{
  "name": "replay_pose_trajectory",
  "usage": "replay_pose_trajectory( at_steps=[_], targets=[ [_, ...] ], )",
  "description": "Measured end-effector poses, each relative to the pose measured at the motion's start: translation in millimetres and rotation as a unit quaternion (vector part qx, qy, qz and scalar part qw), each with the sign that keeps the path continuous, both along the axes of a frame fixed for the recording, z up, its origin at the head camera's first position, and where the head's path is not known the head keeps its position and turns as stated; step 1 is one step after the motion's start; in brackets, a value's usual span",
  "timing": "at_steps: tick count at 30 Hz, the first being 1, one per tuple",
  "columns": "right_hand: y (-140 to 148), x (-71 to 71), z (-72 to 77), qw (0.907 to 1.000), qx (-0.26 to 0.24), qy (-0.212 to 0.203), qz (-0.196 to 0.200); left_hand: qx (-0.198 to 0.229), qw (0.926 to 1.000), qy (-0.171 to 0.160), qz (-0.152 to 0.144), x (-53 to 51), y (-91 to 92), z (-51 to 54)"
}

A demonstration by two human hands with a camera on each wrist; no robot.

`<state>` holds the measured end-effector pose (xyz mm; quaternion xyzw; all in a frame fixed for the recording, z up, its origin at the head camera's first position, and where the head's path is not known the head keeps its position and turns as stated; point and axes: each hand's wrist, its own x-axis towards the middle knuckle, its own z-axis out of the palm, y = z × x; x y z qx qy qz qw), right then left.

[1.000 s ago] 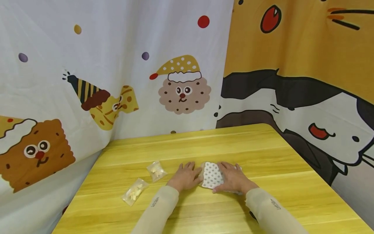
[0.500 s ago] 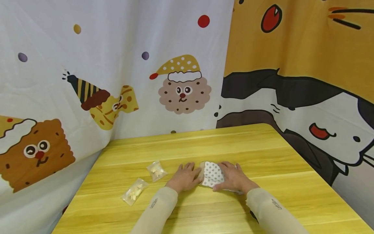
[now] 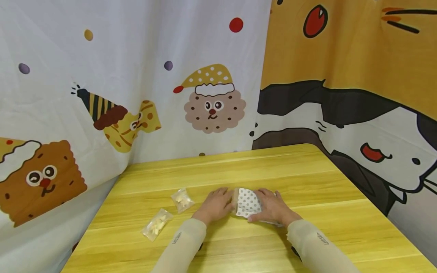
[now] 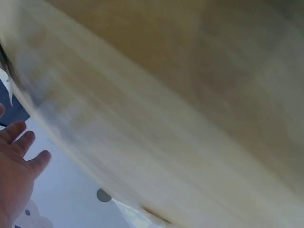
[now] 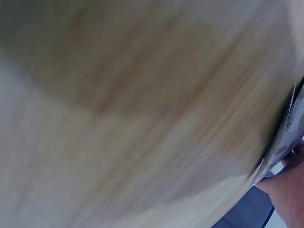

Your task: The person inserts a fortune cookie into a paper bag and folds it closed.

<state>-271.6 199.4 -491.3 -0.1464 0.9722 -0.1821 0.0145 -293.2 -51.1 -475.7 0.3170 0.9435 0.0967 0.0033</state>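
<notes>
A white packet with grey polka dots (image 3: 248, 201) lies on the table, its left end brownish; whether it is paper or cloth I cannot tell. My right hand (image 3: 275, 207) grips its right part, the thumb along the near edge and the fingers over the far side. In the right wrist view, part of the dotted packet (image 5: 287, 137) shows edge-on beside the hand. My left hand (image 3: 214, 204) rests at the packet's brown end, fingertips close to it or touching. The left wrist view shows that hand (image 4: 14, 166) with its fingers apart; the packet is out of that view.
Two small clear bags with pale yellow pieces lie left of my left hand: one farther back (image 3: 182, 200), one nearer (image 3: 157, 224). The wood-grain table (image 3: 218, 170) meets a cartoon-printed curtain (image 3: 150, 49) at its back and sides.
My left hand has shifted slightly and its fingers have drawn in toward the packet's brown end. The right hand stays almost still on the packet; the small bags have not moved.
</notes>
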Motion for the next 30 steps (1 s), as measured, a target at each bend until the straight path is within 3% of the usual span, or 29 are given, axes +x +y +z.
replay_pose_trajectory(
  at_steps=[6,17,24,30],
  targets=[
    [-0.3,-0.5,0.1,0.9999,-0.006,0.008,0.005,0.018,0.9986,0.045,-0.023,0.2,5.6,1.1],
    [-4.6,-2.6,-0.3,0.9994,-0.017,0.027,0.011,-0.009,0.9991,0.041,-0.004,2.1,2.8,-3.4],
    [-5.6,-1.6,-2.2,0.9995,-0.021,0.024,0.008,0.065,0.9975,0.027,0.007,1.8,3.9,2.2],
    [-6.5,-1.1,-1.1,0.9995,-0.017,0.025,0.013,0.143,0.9897,-0.004,0.004,1.8,9.5,5.3]
  ],
)
